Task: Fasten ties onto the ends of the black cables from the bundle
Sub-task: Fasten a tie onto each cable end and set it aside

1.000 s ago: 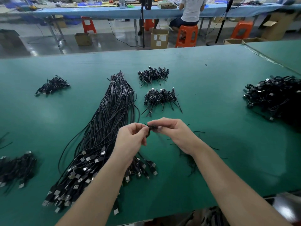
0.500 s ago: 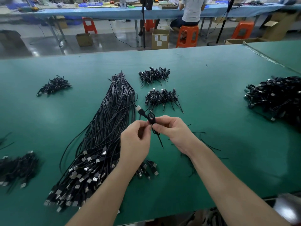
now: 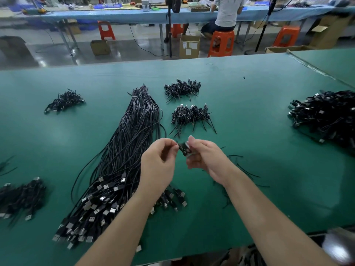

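At mid-frame, above the green surface (image 3: 249,112), both hands meet on one small coiled black cable (image 3: 184,149). The left hand (image 3: 159,166) pinches its left end with curled fingertips; the right hand (image 3: 203,160) has thumb and forefinger closed on its right side, so each grip is narrow and holding the cable. Whether a tie is on it cannot be told; it is blurred.

Left of the hands, the bundle (image 3: 123,160) runs from the upper centre down to the lower left, its plugs fanned out near the bottom edge, partly under the left forearm. Loose ties (image 3: 247,171) lie on the surface just right of the right wrist.

Small heaps of coiled cables sit above the hands: one near (image 3: 190,116), one farther up (image 3: 181,88). Another heap (image 3: 64,101) lies at upper left, one (image 3: 19,198) at the left edge, and a large pile (image 3: 326,116) at the right edge.

Along the top of the frame, cardboard boxes (image 3: 189,46) stand on the floor among orange stools (image 3: 221,44); their contents cannot be seen. A person (image 3: 226,12) sits on one stool.
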`<state>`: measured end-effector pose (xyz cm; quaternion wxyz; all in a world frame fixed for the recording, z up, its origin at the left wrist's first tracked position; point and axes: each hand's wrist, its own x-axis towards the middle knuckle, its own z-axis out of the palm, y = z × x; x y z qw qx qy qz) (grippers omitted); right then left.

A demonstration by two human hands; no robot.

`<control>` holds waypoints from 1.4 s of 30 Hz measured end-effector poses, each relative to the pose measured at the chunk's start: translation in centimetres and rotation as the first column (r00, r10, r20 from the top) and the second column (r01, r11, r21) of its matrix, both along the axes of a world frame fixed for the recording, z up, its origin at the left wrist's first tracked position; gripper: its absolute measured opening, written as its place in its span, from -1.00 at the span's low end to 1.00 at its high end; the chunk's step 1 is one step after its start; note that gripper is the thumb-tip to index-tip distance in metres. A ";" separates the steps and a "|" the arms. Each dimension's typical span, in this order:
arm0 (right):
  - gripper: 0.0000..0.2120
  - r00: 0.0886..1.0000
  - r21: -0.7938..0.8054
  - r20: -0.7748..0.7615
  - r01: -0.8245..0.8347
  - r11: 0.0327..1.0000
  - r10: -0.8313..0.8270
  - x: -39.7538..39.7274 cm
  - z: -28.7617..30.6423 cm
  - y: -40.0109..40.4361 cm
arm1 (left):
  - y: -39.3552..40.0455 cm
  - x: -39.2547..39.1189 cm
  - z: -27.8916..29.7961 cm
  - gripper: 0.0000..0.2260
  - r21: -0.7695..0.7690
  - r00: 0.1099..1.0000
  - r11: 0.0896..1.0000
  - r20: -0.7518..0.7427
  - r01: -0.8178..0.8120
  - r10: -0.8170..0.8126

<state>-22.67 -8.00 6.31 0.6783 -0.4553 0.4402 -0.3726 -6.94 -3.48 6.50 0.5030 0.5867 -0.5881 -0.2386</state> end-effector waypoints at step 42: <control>-0.76 0.965 -0.573 -0.258 -0.118 0.811 -0.042 -0.4 -1.1 0.9 | -1.2 1.2 -0.2 -0.84 0.540 0.741 0.691 -0.671 0.480 0.009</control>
